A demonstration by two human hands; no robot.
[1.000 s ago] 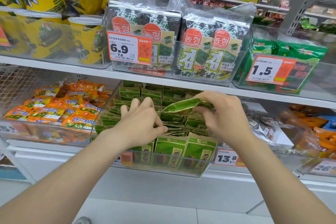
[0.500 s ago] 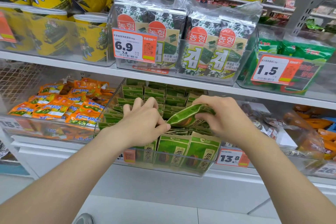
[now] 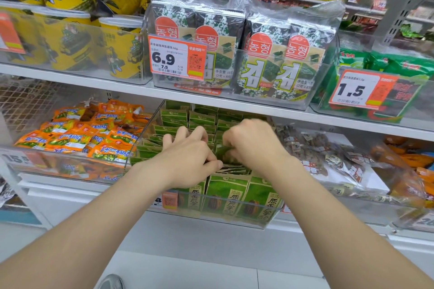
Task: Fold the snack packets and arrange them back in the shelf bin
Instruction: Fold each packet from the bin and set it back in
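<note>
A clear shelf bin [image 3: 270, 219] on the lower shelf holds several rows of green snack packets [image 3: 229, 191] standing upright. My right hand [image 3: 252, 145] grips one folded green packet [image 3: 220, 151] low over the middle of the bin, and only a sliver of it shows between my hands. My left hand [image 3: 187, 155] sits right beside it, thumb and fingers pinching at the packet's left end, other fingers spread over the packets behind. Both hands are blurred by motion.
Orange snack packets [image 3: 77, 134] fill the bin to the left. A bin of clear-bagged brown snacks [image 3: 328, 159] stands to the right. The upper shelf [image 3: 117, 84] carries yellow tubs, seaweed multipacks [image 3: 258, 54] and price tags close above my hands.
The folded green packet came down from above the rows into the bin. Both hands dropped and closed in together around it.
</note>
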